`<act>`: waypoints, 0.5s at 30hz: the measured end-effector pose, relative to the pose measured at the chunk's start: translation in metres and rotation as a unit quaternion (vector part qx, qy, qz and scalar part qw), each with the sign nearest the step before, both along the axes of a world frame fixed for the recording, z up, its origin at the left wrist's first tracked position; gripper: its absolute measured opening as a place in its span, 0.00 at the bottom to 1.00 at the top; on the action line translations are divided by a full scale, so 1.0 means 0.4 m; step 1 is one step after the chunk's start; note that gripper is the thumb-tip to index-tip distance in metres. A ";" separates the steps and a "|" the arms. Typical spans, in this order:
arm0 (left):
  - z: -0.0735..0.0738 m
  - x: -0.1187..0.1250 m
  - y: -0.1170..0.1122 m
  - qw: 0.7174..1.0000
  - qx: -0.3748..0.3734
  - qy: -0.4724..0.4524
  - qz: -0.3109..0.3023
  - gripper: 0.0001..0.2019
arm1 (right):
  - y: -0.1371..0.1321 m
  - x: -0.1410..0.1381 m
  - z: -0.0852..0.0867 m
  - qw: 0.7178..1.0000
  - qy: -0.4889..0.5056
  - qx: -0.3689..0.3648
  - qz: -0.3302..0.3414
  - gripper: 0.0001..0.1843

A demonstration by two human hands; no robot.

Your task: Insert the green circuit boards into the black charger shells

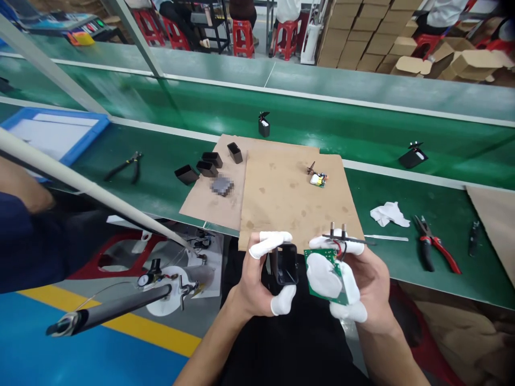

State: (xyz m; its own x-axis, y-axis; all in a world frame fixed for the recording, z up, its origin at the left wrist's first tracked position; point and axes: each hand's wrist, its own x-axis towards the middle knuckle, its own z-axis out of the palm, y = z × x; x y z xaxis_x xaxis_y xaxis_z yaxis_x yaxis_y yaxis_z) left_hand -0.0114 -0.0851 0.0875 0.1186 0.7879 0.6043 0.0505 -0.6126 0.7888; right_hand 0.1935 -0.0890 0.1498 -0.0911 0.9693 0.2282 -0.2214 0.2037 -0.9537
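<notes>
My left hand, with white finger cots on its fingertips, grips a hollow black plastic case with its open end facing me. Just to the right, my right hand holds a green circuit board partly covered by a thick white blob. A black plate with two metal plug pins is joined to the board by red and black wires. Case and board are apart, side by side above my lap. On the cardboard beyond lies another small circuit board assembly.
Several empty black cases stand at the cardboard's left. Black assembled units sit at the back and right. Red-handled pliers, a white cloth and black pliers lie on the green bench. A co-worker's arm is at left.
</notes>
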 end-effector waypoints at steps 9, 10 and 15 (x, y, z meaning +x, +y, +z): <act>0.007 0.015 0.007 0.997 0.075 0.012 0.008 0.44 | -0.004 -0.006 -0.043 0.997 -0.013 0.051 0.063 0.37; 0.006 0.016 0.008 0.997 0.078 0.015 0.006 0.45 | -0.004 -0.006 -0.045 0.996 -0.014 0.053 0.063 0.37; 0.004 0.013 0.006 0.997 0.074 0.022 0.008 0.47 | -0.002 -0.010 -0.047 0.996 -0.018 0.059 0.064 0.40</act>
